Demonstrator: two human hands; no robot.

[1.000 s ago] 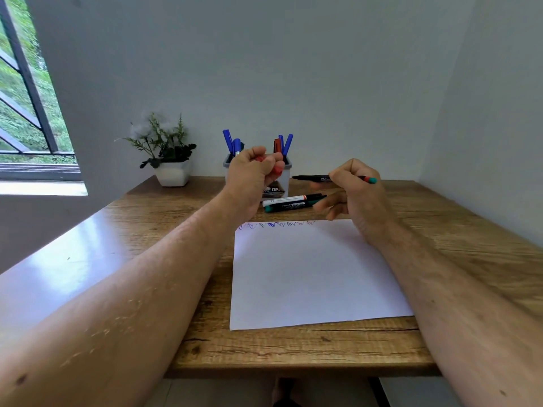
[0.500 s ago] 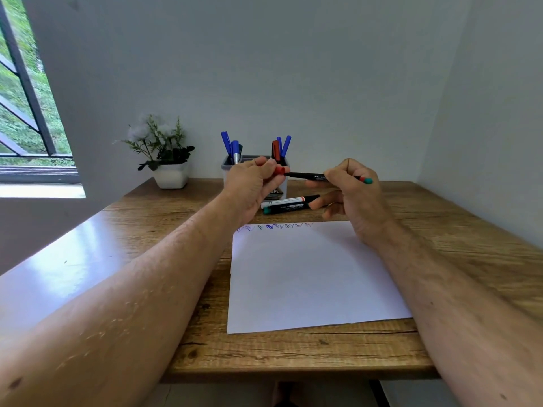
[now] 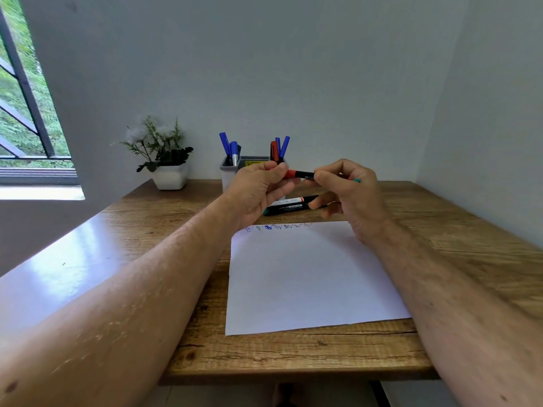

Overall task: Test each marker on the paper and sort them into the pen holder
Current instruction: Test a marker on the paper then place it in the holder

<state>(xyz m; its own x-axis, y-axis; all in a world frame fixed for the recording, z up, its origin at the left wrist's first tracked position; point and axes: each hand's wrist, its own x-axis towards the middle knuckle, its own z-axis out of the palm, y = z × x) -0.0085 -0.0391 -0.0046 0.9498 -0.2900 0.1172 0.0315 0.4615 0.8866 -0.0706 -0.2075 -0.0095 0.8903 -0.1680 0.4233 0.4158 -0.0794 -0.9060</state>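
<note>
Left hand (image 3: 258, 189) pinches red cap (image 3: 291, 173) at marker's (image 3: 305, 174) 9 o'clock end; right hand (image 3: 352, 195) grips barrel above paper (image 3: 308, 274).

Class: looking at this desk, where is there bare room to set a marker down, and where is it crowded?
Free: the paper below the scribbles; bare desk right of it, and left toward the plant pot. Crowded: between the paper's top edge and pen holder, where two markers lie.

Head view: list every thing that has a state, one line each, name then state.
black marker: held level above the table, red cap on its left end
left hand: grips the red cap
right hand: grips the barrel
two markers: capped, lying on the table
pen holder: upright, pens standing inside
paper: flat, scribbles along its far edge
</note>
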